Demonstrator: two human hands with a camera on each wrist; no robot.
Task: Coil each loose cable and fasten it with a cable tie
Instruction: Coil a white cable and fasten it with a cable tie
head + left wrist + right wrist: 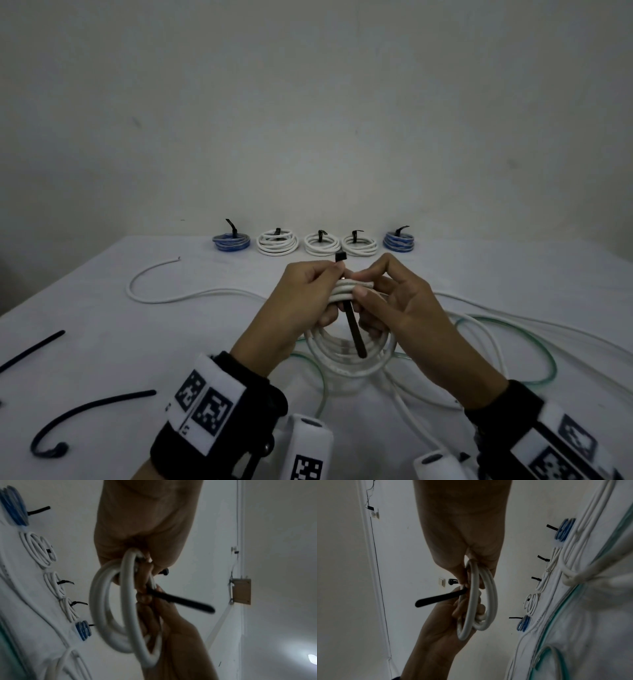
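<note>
Both hands, left (301,301) and right (394,301), pinched white coil (352,353) and black tie (354,330); slack grip risked coil springing loose.

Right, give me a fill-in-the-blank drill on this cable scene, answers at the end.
1. Both hands hold a coil of ___ cable above the table.
2. The strap across that coil is ___ in colour.
3. The finished coils by the wall number ___.
4. The two end coils of that row are ___.

Missing words: white; black; five; blue

Black wristbands (219,404) with white tag-printed straps (205,407) on 2 wrists
</note>
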